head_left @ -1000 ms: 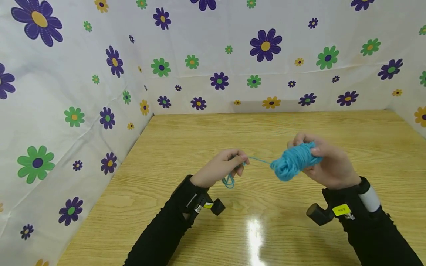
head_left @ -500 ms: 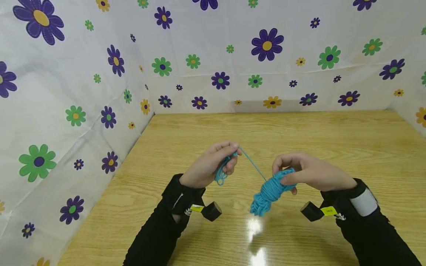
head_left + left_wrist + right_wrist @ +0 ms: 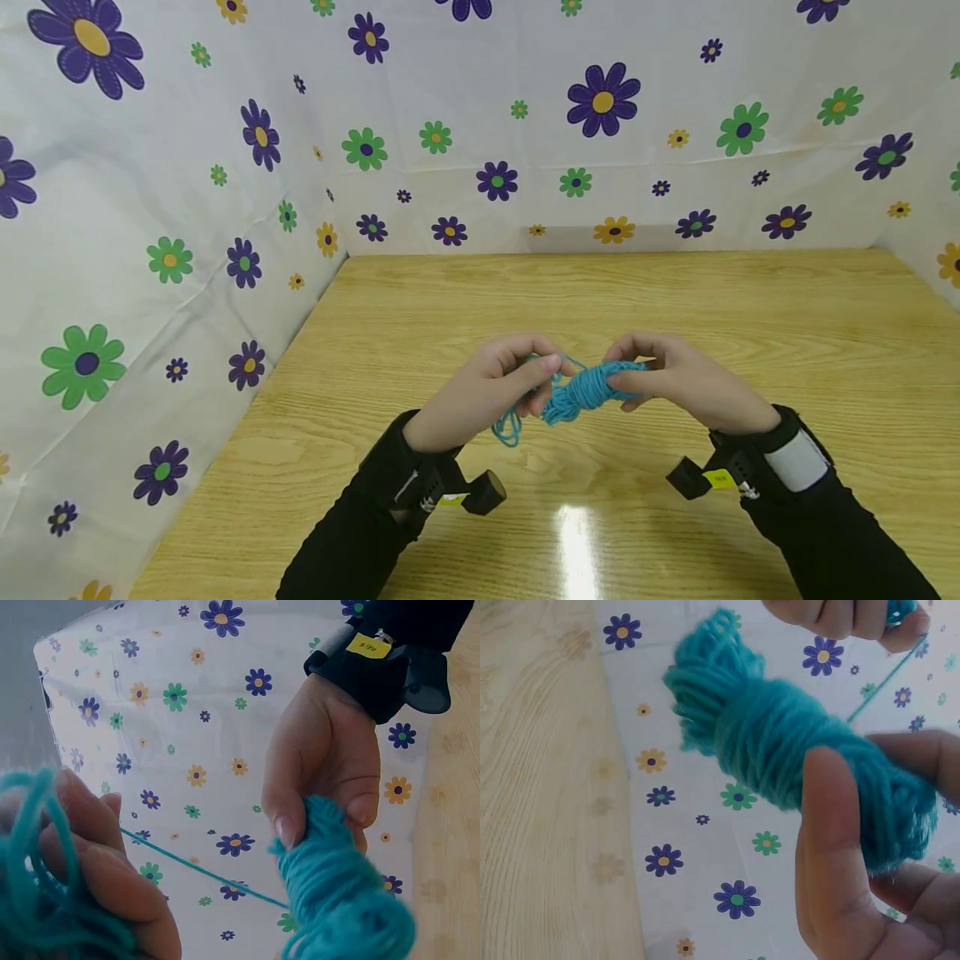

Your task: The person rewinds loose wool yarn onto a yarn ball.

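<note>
A blue skein of yarn, wrapped tightly round its middle with loops bulging at the ends, hangs above the table. My right hand grips its right end between thumb and fingers; the thumb lies along the wraps in the right wrist view. Left of it, my left hand pinches a strand and keeps a few loose yarn loops in its curled fingers. In the left wrist view a taut strand runs from the left fingers to the skein.
Below both hands spreads a light wood table with a bright reflection near its front. A white flower-print cloth stands behind it and along the left side. Black wrist cameras jut inward from both wrists.
The skein has swung from right of centre, dipped low, then risen close to the left hand with its tilt flattening. The hands are nearer each other, and the visible strand between them is shorter.
</note>
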`<state>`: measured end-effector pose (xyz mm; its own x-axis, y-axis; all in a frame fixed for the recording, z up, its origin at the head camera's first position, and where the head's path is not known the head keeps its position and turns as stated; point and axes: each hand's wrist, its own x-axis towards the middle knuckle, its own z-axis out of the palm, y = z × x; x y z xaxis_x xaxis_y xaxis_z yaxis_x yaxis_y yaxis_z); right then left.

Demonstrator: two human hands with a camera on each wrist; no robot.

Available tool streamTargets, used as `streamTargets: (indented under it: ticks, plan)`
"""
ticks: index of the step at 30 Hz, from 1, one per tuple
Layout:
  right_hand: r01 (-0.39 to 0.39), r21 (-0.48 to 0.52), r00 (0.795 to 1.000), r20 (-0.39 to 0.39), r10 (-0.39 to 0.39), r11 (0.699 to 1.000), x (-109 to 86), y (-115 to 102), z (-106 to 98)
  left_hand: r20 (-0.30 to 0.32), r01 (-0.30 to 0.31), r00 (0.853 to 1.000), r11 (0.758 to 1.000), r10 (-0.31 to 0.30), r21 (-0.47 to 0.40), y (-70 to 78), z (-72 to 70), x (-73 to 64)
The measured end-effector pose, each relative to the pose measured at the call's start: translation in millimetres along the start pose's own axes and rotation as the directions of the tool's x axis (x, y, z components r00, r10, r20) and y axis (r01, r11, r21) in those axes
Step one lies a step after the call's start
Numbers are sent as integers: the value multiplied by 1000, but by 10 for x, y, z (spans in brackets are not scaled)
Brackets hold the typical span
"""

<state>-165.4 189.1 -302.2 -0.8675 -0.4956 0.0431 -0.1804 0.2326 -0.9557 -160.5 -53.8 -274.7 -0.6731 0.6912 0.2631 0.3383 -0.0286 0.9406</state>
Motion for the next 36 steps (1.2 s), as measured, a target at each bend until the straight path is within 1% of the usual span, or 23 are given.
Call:
streamTargets:
  ticks: [4,7,9,10,11,13,15,18,21,23,26,30,31,33,34,35,36]
  plan:
    - [16,53,995,-98,-11,998,17,20,17,27,-50,998,995,48,84,-17,49,-7]
    - [48,113,983,-179,-27,992,20,25,30,61,-82,995,989,75,123,-33,93,0]
    - [96,185,973,-225,-53,978,16,24,37,81,-90,994,985,79,149,-50,117,7]
    - [132,234,967,-244,-73,963,13,23,40,93,-97,992,982,83,160,-62,127,12]
    - [173,291,961,-258,-97,941,10,20,41,105,-100,991,980,83,173,-73,137,18]
    - [252,398,950,-276,-147,882,5,11,41,124,-97,990,972,71,213,-98,152,28]
    - [315,498,939,-286,-189,808,-4,-5,39,143,-88,988,964,53,249,-114,165,39]
    - [368,615,928,-288,-235,698,-16,-30,31,159,-66,987,953,19,294,-139,174,52]
    - [374,724,927,-272,-259,580,-32,-51,23,170,-41,985,949,-14,313,-170,168,66]
    - [363,777,928,-254,-273,514,-43,-56,16,183,-18,982,950,-41,310,-196,151,81]
    - [343,829,926,-219,-309,441,-58,-56,2,198,18,977,958,-77,285,-241,102,106]
    - [315,877,908,-166,-385,364,-74,-43,-22,206,66,972,973,-113,221,-292,8,141]
    - [308,885,902,-154,-404,350,-77,-41,-27,205,79,971,976,-121,201,-302,-18,148]
    - [298,892,888,-128,-441,340,-78,-36,-36,200,104,970,982,-135,159,-320,-69,162]
    - [293,892,882,-113,-459,344,-76,-33,-41,197,116,970,984,-141,133,-329,-93,168]
    - [287,891,875,-95,-475,351,-74,-30,-46,191,131,970,986,-148,100,-337,-116,174]
    - [284,885,868,-73,-491,369,-71,-26,-51,182,144,971,987,-154,68,-345,-136,179]
